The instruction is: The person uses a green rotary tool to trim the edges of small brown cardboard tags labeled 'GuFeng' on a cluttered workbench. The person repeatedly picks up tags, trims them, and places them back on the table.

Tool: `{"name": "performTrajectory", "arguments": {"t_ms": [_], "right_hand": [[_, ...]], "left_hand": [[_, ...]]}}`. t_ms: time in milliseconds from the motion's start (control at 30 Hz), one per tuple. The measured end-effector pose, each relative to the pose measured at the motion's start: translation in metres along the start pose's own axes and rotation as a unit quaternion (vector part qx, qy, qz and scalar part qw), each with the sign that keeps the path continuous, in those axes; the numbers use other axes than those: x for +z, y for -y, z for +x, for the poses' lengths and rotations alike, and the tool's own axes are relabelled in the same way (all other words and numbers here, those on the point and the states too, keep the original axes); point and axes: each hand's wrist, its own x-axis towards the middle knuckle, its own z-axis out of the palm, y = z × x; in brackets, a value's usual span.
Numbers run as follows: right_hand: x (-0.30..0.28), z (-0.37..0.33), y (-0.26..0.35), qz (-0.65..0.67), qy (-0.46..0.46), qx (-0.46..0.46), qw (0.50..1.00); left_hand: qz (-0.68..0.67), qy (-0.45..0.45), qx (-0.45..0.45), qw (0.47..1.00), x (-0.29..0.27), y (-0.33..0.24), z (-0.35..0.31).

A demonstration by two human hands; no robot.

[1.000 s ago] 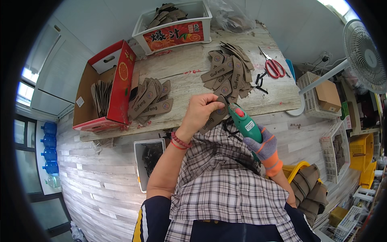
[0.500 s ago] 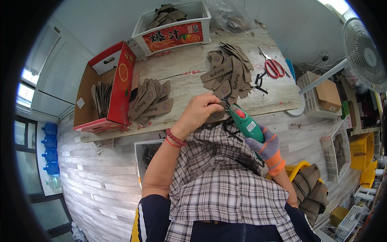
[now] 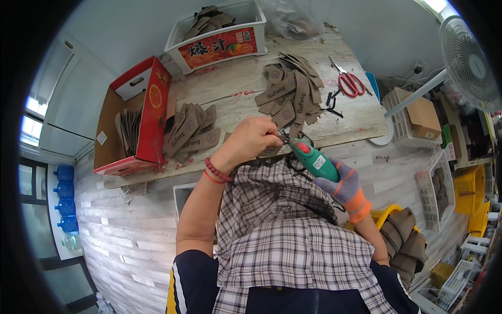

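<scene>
At the table's front edge, my bare left hand [image 3: 248,140], with red bracelets at the wrist, pinches a brown fabric strap piece [image 3: 269,151]. My right hand [image 3: 342,184], in a grey and orange glove, is wrapped round a green handheld power tool [image 3: 320,166] with a red button. The tool's dark tip points up-left and meets the strap piece by my left fingertips; the exact contact is hidden. Just beyond lies a heap of similar brown strap pieces [image 3: 300,97] with printed badges. A smaller pile [image 3: 184,128] lies to the left.
A red cardboard box [image 3: 157,115] holding strap pieces stands left on the table [image 3: 235,78]. At the back is a white bin [image 3: 175,44] of more pieces. Red-handled scissors [image 3: 351,83] and black scraps [image 3: 332,104] lie right. A fan [image 3: 470,63] and crates [image 3: 434,191] stand further right.
Both hands, the tool and the strap piece appear slightly further left in view. The whole scene has shifted a little, and the tool lies more level.
</scene>
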Motion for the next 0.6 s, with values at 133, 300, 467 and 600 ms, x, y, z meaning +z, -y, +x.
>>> {"name": "performTrajectory", "arguments": {"t_ms": [133,300,467,600], "right_hand": [[0.006,0.003,-0.005,-0.011,-0.012,-0.021,1.000],[-0.002,-0.004,-0.002,0.008,-0.033,0.044,0.998],[-0.006,-0.011,-0.014,0.085,-0.085,0.066,0.990],[-0.005,-0.008,-0.033,0.040,-0.128,0.054,0.989]], "left_hand": [[-0.027,-0.015,-0.017,0.999,-0.002,0.009,-0.005],[-0.086,-0.126,-0.083,0.985,-0.062,0.042,-0.029],[0.352,-0.408,0.017,0.842,-0.062,0.058,-0.018],[0.258,-0.344,0.066,0.900,0.047,0.064,0.038]]}}
